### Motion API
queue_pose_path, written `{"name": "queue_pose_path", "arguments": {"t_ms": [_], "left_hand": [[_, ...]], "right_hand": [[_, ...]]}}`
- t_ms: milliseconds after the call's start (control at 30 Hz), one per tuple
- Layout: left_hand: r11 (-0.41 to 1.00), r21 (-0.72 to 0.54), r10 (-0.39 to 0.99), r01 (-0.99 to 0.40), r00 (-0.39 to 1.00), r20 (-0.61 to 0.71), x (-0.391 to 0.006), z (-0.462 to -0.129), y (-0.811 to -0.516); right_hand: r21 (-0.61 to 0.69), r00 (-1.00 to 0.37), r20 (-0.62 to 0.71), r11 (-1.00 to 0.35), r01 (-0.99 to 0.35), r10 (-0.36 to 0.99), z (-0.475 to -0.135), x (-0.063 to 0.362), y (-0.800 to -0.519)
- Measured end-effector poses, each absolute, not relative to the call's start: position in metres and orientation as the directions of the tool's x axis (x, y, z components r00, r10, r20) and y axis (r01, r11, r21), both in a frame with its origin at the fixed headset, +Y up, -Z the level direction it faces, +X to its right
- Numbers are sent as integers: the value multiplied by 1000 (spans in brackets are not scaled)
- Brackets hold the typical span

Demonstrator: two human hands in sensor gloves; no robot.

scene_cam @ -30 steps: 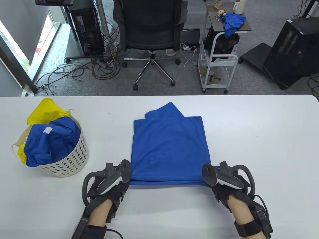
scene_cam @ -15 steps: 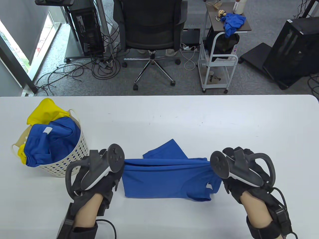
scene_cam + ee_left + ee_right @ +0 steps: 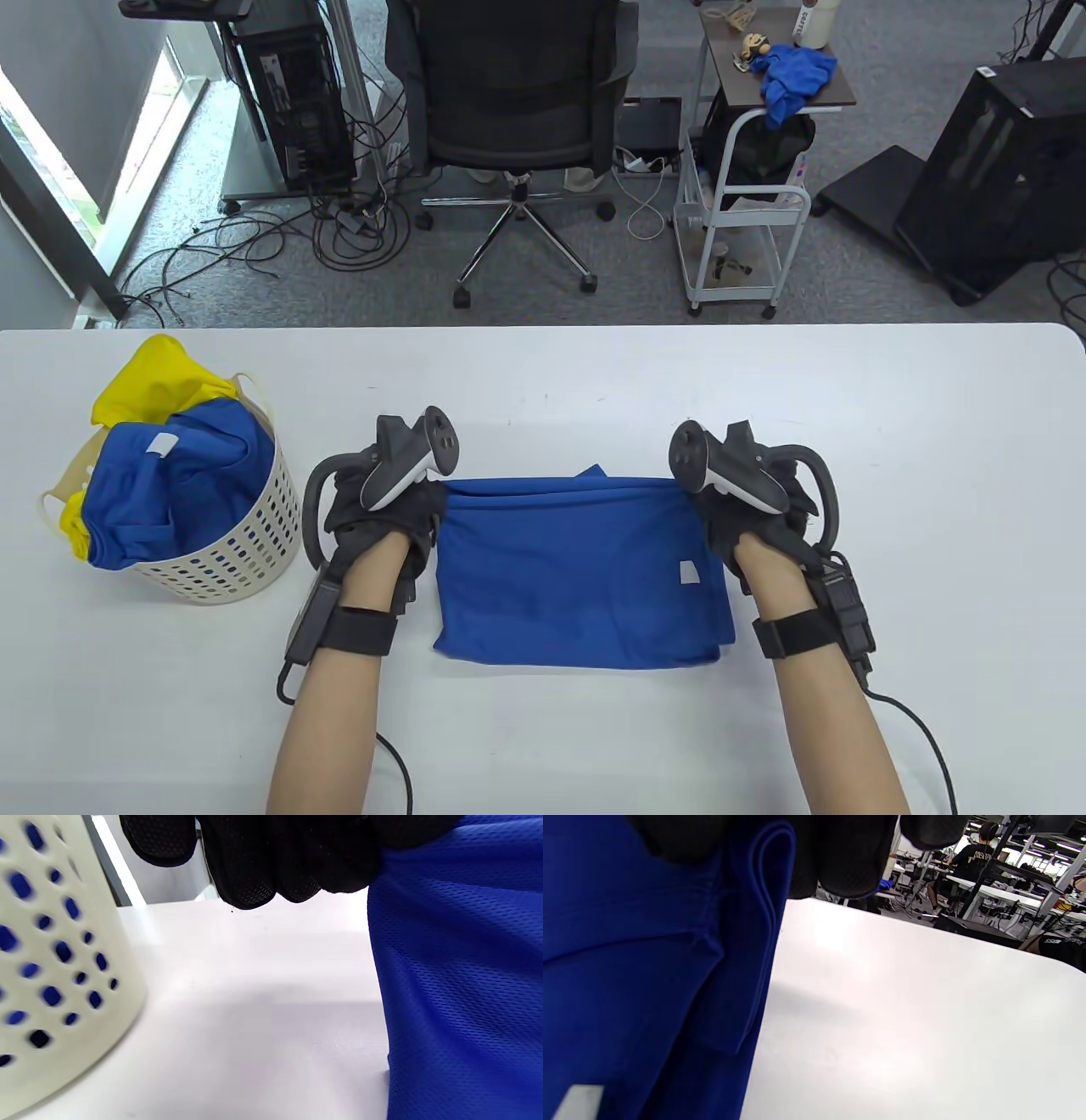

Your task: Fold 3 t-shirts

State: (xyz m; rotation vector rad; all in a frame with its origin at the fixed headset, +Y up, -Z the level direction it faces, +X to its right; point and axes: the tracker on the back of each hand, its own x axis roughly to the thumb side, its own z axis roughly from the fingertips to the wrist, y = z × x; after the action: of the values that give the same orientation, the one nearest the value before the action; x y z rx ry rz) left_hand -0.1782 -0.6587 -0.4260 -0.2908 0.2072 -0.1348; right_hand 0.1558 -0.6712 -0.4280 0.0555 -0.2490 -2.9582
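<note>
The blue t-shirt (image 3: 581,573) lies folded on the white table (image 3: 891,475), near the person's edge and about midway across, forming a rough rectangle with a small white tag (image 3: 689,574) showing near its right side. The left hand (image 3: 386,518) grips the shirt's far left corner and the right hand (image 3: 747,518) grips its far right corner, each with fingers closed around the cloth. In the left wrist view the gloved fingers (image 3: 254,861) curl in from the top against the mesh fabric (image 3: 462,976), and in the right wrist view the fabric (image 3: 649,976) hangs in several doubled layers under the fingers (image 3: 840,857). A bit of sleeve pokes out beyond the far edge between the 2 hands.

To the left, well apart from the shirt, stands a perforated cream laundry basket (image 3: 229,552) holding another blue t-shirt (image 3: 170,492) and a yellow garment (image 3: 153,382). Beyond the table are a black office chair (image 3: 513,85) and a white rolling cart (image 3: 742,229) with a blue cloth (image 3: 793,76) on top.
</note>
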Motion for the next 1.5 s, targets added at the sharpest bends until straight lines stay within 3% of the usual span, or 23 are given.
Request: {"name": "queue_pose_path", "arguments": {"t_ms": [167, 267, 367, 467, 533, 700, 800, 1000, 1267, 1367, 1500], "left_hand": [[962, -228, -198, 149, 957, -210, -174, -445, -689], [978, -115, -198, 174, 949, -246, -170, -442, -694], [982, -14, -191, 191, 969, -154, -158, -428, -690], [981, -128, -127, 145, 982, 139, -139, -413, -699], [957, -244, -120, 160, 978, 171, -126, -400, -715], [909, -330, -207, 254, 964, 169, -119, -385, -753], [922, -338, -159, 192, 980, 122, -118, -371, -750], [885, -355, -257, 303, 951, 171, -92, -331, -738], [917, -344, -121, 201, 963, 242, -62, -295, -735], [946, -298, -51, 129, 966, 255, -68, -288, -735], [978, -190, -44, 90, 971, 236, -85, -281, -717]], "right_hand": [[164, -974, -84, -967, 196, -212, -453, 149, -700], [37, -968, -156, -980, 193, -197, -455, 148, -704], [-54, -970, -161, -979, 195, -185, -449, 150, -698], [-49, -976, -124, -981, 187, -179, -436, 148, -689], [-54, -985, -77, -986, 156, -152, -419, 145, -682], [-8, -999, 14, -999, 38, -39, -373, 140, -677], [3, -997, 40, -998, 62, -62, -349, 140, -679], [68, -998, 56, -998, 18, -14, -321, 140, -695], [161, -993, 95, -983, 87, -72, -313, 123, -740], [221, -987, 106, -965, 144, -123, -313, 116, -758], [203, -976, 113, -957, 207, -187, -313, 113, -759]]}}
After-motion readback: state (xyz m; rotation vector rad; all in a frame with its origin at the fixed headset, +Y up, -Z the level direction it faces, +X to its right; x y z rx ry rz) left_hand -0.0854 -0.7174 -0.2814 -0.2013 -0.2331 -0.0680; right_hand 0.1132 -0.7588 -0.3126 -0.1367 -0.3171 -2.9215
